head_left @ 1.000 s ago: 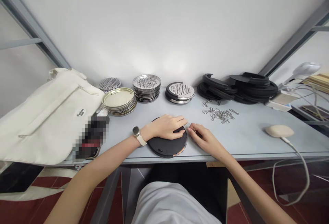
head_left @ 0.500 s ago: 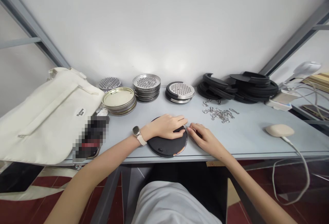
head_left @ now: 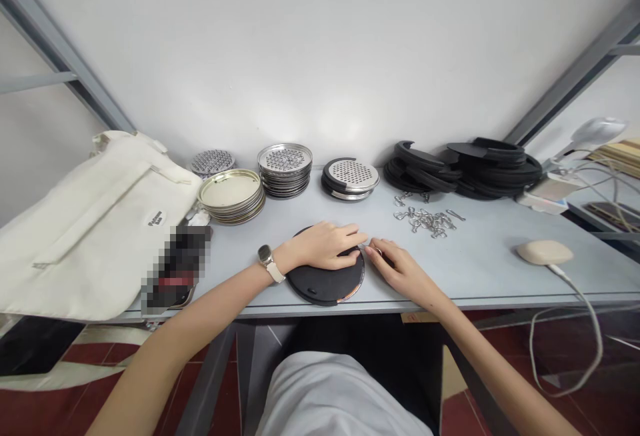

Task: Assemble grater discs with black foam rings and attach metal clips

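A black round disc-shaped case [head_left: 324, 285] lies flat near the table's front edge, with a bare shiny strip along its lower right rim. My left hand [head_left: 325, 247] presses over its top, fingers and thumb closed at the right rim. Just beyond that rim, my right hand [head_left: 397, 268] pinches a small metal clip [head_left: 363, 247] that reaches towards my left fingertips. Most of the clip is hidden by fingers. Similar loose wire clips [head_left: 429, 223] lie in a heap behind my right hand.
Along the wall stand cream metal lids [head_left: 233, 193], perforated grater discs [head_left: 285, 163], a grater disc with black edging [head_left: 353, 179] and black rings [head_left: 495, 169]. A white bag [head_left: 95, 229] lies left. A corded beige device [head_left: 544, 253] sits right.
My hands stay at the disc's right rim with hardly any motion. The left fingers shift very slightly over the clip. The disc keeps its place.
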The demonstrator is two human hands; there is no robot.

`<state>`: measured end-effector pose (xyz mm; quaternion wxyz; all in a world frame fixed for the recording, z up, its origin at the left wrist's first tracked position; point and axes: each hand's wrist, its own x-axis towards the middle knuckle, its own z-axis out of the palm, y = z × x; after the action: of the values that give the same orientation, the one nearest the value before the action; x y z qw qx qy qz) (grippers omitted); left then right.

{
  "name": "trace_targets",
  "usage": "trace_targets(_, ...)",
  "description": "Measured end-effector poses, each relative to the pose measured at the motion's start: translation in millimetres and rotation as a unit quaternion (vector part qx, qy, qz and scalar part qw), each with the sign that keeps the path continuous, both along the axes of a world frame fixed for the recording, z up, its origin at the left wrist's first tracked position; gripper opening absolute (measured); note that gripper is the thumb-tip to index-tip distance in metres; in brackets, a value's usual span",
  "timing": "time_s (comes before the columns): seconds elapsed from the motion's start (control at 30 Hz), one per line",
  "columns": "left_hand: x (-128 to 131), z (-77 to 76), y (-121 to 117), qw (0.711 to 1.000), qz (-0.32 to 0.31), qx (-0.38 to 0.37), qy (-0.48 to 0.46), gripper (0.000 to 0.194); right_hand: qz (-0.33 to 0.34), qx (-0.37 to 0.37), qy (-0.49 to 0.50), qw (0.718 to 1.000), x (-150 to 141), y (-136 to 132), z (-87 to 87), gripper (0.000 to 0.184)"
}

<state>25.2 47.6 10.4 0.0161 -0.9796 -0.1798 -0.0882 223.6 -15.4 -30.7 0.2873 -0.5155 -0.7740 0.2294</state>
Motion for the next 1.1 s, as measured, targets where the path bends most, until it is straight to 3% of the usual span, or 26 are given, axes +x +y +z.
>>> trace_targets(0.3, -0.4, -1.0, 0.9, 1.0, 0.001, 0.008, 0.009, 0.019, -0.005, -0.023, 0.031, 0.999, 0.8, -0.7, 2.9, 0.032)
trace_targets(0.57, 0.5, -2.0, 0.9, 1.0, 0.008, -0.013, -0.017, 0.018, 0.02, 0.021, -0.031, 0.999, -2.0, 1.1, 1.3, 0.031)
trace_targets(0.87, 0.2, -9.9, 14.0, 0.983, -0.006, -0.159, -0.087, 0.014, 0.016, 0.015, -0.023, 1.0, -1.3, 0.2, 1.0, 0.033)
trace_targets(1.1, -0.4, -7.9, 13.8, 0.978, -0.026, -0.182, -0.096, 0.009, 0.03, 0.013, -0.026, 0.999, 2.1, -0.1, -0.5, 0.032)
